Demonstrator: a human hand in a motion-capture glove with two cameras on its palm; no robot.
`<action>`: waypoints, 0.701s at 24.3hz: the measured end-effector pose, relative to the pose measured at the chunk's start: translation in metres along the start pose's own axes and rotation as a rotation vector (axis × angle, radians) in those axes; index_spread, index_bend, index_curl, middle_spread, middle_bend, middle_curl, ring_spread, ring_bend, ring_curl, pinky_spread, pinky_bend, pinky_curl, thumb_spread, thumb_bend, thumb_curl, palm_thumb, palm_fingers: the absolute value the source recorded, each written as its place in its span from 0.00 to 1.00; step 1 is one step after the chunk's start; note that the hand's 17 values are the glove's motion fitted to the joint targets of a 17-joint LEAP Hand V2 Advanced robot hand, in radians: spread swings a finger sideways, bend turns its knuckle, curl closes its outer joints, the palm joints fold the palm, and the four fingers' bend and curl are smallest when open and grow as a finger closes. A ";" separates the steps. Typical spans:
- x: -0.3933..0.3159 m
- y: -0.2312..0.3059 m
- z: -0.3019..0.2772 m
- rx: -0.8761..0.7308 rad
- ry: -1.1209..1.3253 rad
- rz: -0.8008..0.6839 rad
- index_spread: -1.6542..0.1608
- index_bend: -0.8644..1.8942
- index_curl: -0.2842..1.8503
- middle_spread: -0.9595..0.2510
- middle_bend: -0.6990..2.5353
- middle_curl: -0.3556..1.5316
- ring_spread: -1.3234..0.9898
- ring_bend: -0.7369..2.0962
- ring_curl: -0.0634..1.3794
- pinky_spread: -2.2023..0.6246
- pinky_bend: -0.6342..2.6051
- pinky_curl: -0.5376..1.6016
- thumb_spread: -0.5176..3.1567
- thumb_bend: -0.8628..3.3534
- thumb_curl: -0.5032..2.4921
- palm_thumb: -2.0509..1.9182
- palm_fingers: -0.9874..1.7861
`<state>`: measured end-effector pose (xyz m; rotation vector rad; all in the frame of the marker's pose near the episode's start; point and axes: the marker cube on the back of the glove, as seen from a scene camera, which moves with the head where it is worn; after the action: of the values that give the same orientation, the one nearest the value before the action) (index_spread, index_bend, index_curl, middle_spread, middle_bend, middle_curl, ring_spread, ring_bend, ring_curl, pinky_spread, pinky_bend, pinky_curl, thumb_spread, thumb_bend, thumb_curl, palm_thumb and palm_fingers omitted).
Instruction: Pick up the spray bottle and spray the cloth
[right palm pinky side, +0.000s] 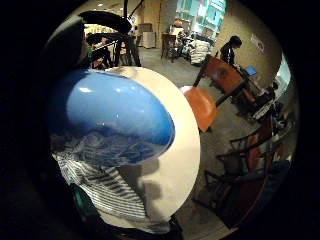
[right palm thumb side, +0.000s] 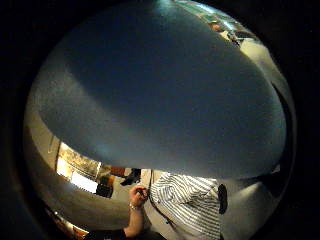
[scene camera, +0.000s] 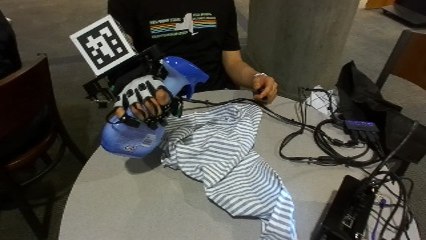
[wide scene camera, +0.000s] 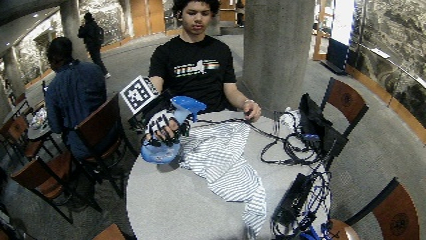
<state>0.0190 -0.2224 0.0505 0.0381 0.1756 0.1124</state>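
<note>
- Counter (scene camera: 133, 200): round and grey, carrying the lot.
- Cloth (scene camera: 226, 160): striped, limp, sprawled mid-counter; it'll soak, not slide.
- Bottle (scene camera: 133, 137): blue plastic, looks light and slick, lifted just beside the cloth.
- Right hand (scene camera: 143, 100): fingers (scene camera: 154, 107) curled round its neck, a sensible hold.

At the left of the frame we see the gloved right hand (scene camera: 143, 102) gripping a blue spray bottle (scene camera: 146, 120), lifted off the round grey table (scene camera: 133, 205). A striped cloth (scene camera: 229, 160) lies across the middle, and the bare hand (scene camera: 265, 89) rests at the table's far edge.
</note>
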 end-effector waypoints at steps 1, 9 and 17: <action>-0.003 0.002 -0.001 -0.009 0.032 -0.015 0.83 0.45 0.40 0.72 0.37 0.47 0.50 0.46 0.38 0.75 0.27 0.45 0.25 0.20 0.40 0.77 0.81; -0.014 0.004 -0.002 -0.027 0.193 -0.072 0.83 0.45 0.41 0.72 0.37 0.47 0.50 0.46 0.39 0.74 0.27 0.46 0.24 0.20 0.40 0.77 0.81; -0.016 0.002 -0.001 0.011 0.298 -0.117 0.83 0.45 0.41 0.71 0.37 0.47 0.50 0.46 0.39 0.74 0.26 0.46 0.24 0.20 0.41 0.77 0.81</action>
<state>0.0030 -0.2221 0.0528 0.0214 0.4752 -0.0004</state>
